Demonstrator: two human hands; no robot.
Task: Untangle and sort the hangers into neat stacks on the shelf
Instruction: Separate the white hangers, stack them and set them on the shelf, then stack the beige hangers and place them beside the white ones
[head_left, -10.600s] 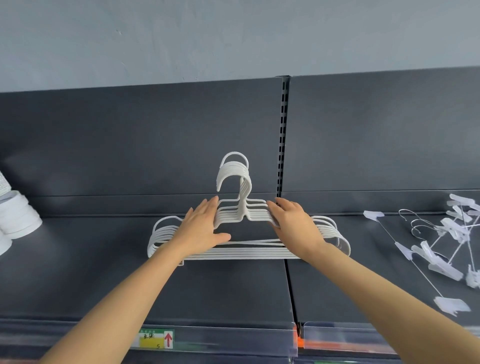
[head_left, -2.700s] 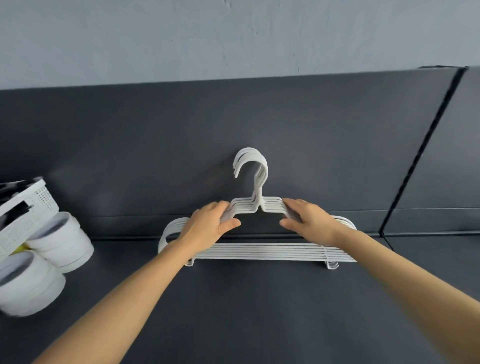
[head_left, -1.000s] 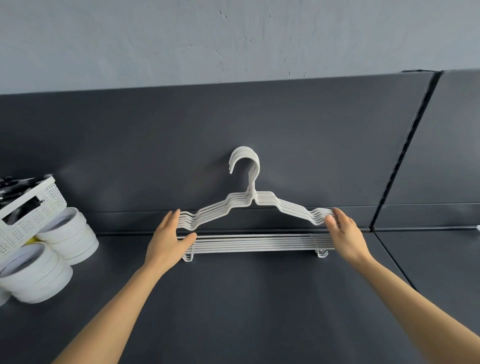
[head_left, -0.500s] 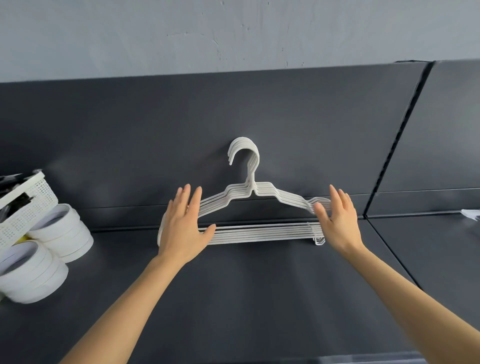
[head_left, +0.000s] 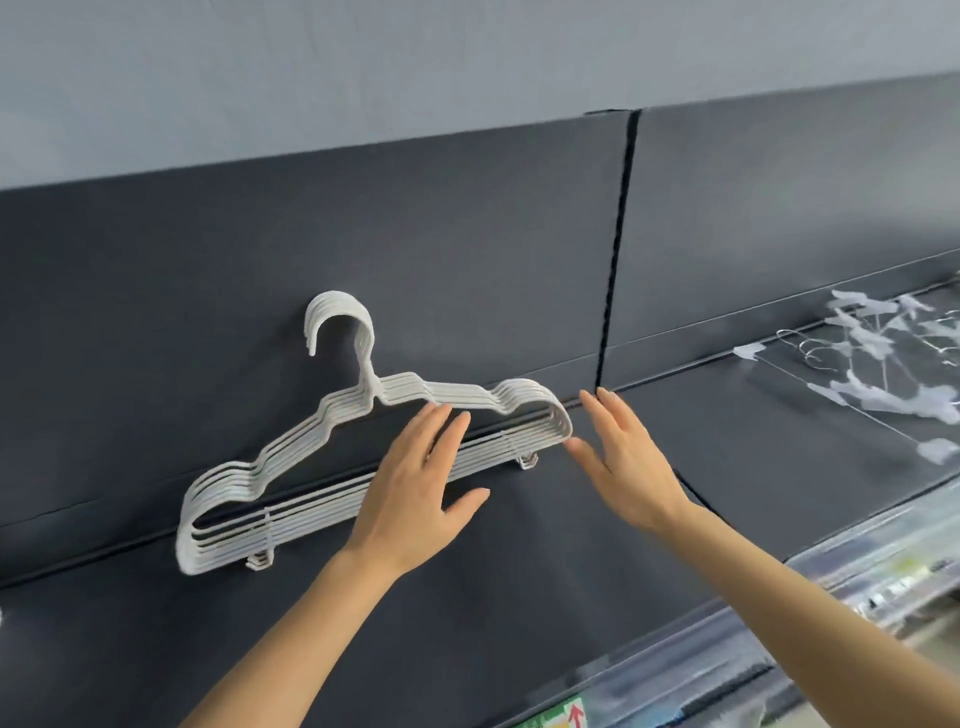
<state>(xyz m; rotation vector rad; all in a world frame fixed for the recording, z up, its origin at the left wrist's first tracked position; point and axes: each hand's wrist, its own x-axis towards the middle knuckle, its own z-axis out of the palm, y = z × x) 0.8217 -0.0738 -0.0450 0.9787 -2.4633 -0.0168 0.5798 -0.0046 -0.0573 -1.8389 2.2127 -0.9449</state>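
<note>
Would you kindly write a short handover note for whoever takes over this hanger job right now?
Left hand: open, fingers straight, in front of the bottom bars of the white hangers; contact unclear.
Right hand: open, holding nothing, beside the stack's right end.
The white hangers stand nested as one stack on the shelf, leaning on the back panel.
Done: that stack looks neat.
Left: the clip hangers lie tangled further right; untangle and stack them.
</note>
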